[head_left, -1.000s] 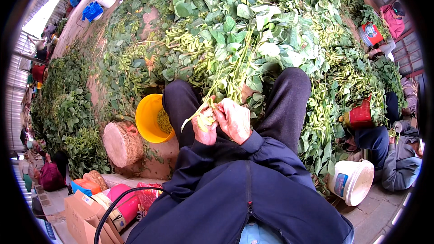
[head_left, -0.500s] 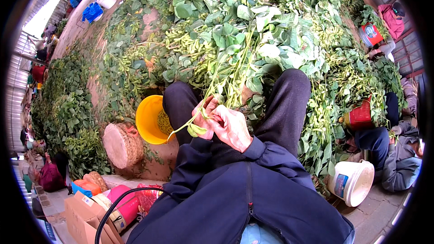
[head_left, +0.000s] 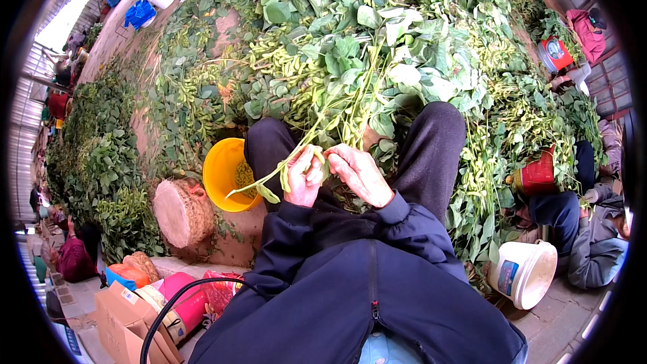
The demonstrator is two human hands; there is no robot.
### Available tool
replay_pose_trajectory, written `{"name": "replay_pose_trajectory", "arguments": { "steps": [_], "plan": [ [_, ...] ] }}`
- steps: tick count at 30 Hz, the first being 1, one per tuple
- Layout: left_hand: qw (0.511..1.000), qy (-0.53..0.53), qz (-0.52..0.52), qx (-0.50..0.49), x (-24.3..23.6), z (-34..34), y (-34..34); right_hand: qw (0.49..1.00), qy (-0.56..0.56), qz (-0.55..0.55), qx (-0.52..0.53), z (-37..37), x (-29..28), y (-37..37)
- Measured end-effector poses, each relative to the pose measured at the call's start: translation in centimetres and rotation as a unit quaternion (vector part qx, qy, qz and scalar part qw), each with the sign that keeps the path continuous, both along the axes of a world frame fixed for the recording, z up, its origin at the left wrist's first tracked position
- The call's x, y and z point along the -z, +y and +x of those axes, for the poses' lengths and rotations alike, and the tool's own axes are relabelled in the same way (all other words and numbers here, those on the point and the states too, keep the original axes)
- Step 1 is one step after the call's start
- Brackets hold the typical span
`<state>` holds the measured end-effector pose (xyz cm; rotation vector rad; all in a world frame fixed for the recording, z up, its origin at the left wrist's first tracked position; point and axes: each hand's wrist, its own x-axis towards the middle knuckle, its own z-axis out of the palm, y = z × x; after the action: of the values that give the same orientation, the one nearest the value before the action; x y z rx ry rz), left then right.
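Observation:
My left hand (head_left: 304, 176) is closed round the stem of a green bean plant (head_left: 273, 174). The plant's cut end and a few plump pods stick out to the left, while its leafy end runs up and away over the heap. Just to the right, my right hand (head_left: 360, 174) has its fingertips pinched together close to a green pod between the hands. What those fingertips hold is too small to tell. Left of my knee stands a yellow bucket (head_left: 214, 176), tilted toward me, with picked green pods (head_left: 244, 175) inside.
A great heap of bean plants (head_left: 283, 61) spreads ahead. A round woven straw stool (head_left: 182, 212) stands by the yellow bucket. A cardboard box (head_left: 125, 323) is at lower left, a white bucket (head_left: 522, 273) at lower right. Another person (head_left: 593, 236) sits at the right near a red bucket (head_left: 539, 172).
My hands have drawn apart; the right has moved right, away from the left. The plant's cut end has swung farther left, toward the yellow bucket.

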<state>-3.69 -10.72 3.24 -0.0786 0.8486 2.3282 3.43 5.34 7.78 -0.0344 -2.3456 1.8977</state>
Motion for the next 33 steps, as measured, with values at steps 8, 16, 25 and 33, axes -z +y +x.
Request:
{"name": "replay_pose_trajectory", "arguments": {
  "steps": [8,16,25,33],
  "plan": [
    [0.995,0.032,-0.083,-0.033,0.6,0.3,-0.3,0.985,-0.089,-0.133,-0.066,-0.1,0.2,0.0],
    [0.985,0.075,-0.144,-0.062,0.1,0.4,0.3,0.979,-0.100,-0.171,-0.056,0.1,0.4,-0.2],
    [0.999,0.027,0.035,0.004,0.3,0.4,0.5,0.908,-0.133,-0.389,-0.075,0.4,0.4,-0.3],
    [0.951,0.138,-0.263,-0.090,-2.3,2.3,1.6,0.986,0.008,-0.164,0.001,-0.3,2.5,-1.9]
  ]
}}
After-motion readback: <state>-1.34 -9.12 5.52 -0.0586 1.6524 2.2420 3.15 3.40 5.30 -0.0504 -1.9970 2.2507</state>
